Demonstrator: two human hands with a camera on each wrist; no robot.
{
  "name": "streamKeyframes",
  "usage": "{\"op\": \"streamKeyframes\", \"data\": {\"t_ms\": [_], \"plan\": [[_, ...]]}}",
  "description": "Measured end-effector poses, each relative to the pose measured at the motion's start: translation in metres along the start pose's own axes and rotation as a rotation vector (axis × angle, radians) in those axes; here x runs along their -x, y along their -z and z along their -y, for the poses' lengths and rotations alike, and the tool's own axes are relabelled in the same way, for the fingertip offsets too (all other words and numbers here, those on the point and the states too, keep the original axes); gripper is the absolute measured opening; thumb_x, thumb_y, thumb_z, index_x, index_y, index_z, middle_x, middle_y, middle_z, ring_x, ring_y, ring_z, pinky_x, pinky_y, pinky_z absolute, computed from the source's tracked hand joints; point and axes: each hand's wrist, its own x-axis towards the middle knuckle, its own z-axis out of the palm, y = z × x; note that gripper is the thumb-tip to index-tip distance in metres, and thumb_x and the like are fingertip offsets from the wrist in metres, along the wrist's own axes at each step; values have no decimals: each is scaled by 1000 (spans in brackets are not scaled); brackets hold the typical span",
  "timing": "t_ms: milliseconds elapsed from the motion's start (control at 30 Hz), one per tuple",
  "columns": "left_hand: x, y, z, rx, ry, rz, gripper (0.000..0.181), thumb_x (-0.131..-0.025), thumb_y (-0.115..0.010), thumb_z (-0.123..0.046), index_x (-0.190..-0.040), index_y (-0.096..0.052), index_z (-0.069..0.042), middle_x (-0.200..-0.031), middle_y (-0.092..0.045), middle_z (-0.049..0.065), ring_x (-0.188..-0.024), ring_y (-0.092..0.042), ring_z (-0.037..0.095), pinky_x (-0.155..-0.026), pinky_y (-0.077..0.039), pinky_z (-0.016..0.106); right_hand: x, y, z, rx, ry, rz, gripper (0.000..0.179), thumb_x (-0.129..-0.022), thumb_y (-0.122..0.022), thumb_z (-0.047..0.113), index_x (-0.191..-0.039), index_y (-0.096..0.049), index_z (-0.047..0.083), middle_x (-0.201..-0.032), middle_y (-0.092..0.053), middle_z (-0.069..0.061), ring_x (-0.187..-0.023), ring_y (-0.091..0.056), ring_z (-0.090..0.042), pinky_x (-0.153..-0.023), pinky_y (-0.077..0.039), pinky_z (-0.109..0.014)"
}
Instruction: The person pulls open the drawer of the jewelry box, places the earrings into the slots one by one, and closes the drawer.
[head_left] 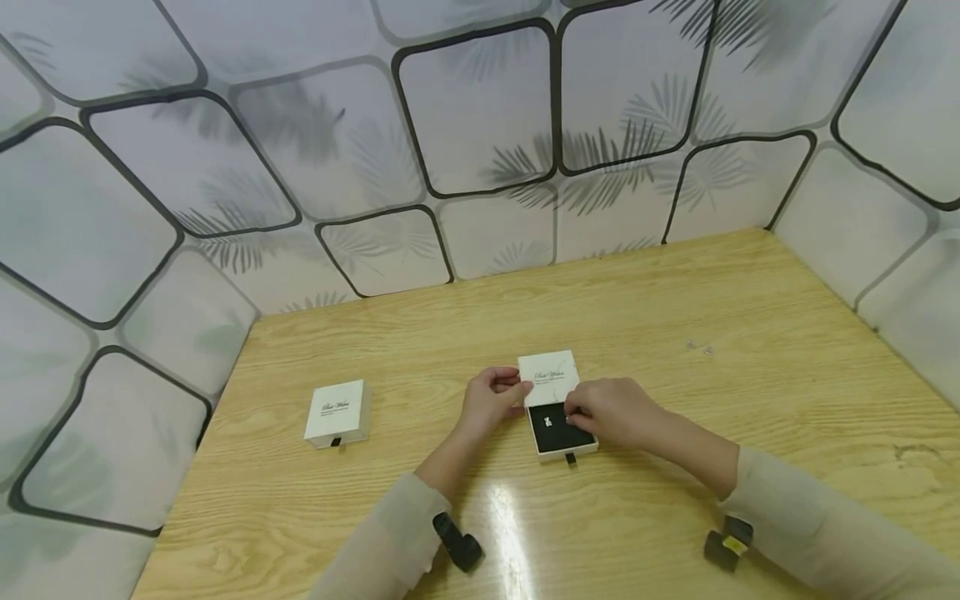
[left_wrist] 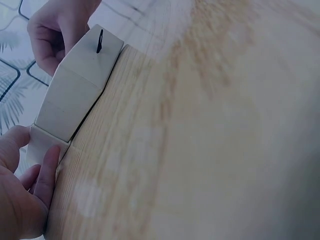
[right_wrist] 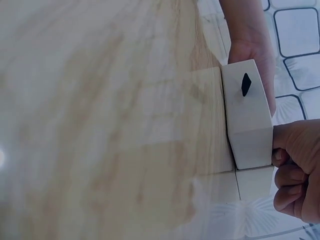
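Observation:
A white jewelry box lies mid-table, its drawer (head_left: 568, 454) pulled out toward me from the printed sleeve (head_left: 547, 371). My left hand (head_left: 491, 398) grips the sleeve's left side, thumb at its edge. Inside the drawer is black foam, and a small silvery earring (head_left: 547, 422) sits on its left part. Over the foam's right part, my right hand (head_left: 611, 410) pinches a tiny pale piece, apparently a second earring, mostly hidden by the fingers. In the right wrist view, the curled right fingers (right_wrist: 292, 187) are beside the drawer wall (right_wrist: 252, 145). A black pull tab (left_wrist: 100, 41) sticks out in front.
A second white box (head_left: 337, 412), closed and with a similar print, stands on the left of the wooden table (head_left: 420, 333). Two tiny clear pieces (head_left: 708, 351) lie at the right back. Patterned panels (head_left: 487, 108) enclose the table behind and at both sides.

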Motion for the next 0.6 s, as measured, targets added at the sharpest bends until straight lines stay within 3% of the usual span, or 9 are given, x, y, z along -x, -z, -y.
{"op": "streamKeyframes", "data": {"t_ms": [267,600], "plan": [[1,-1,0,-2,1,0,38,-84,-68,-4,-117,-55,9,-100,-56,9,-82,-54,11,-71,-60,30,0,-2,3,-4,-47,-1,4,-84,-72,18,-80,-70,16,-78,-67,7,-67,-58,-4,-52,-49,-22],[-2,-1,4,-5,-9,-11,37,-84,-68,-3,-116,-55,10,-99,-57,9,-81,-54,11,-69,-60,30,2,3,2,-39,-45,20,4,-82,-73,17,-83,-72,14,-81,-69,6,-68,-59,-4,-54,-49,-21]]}}
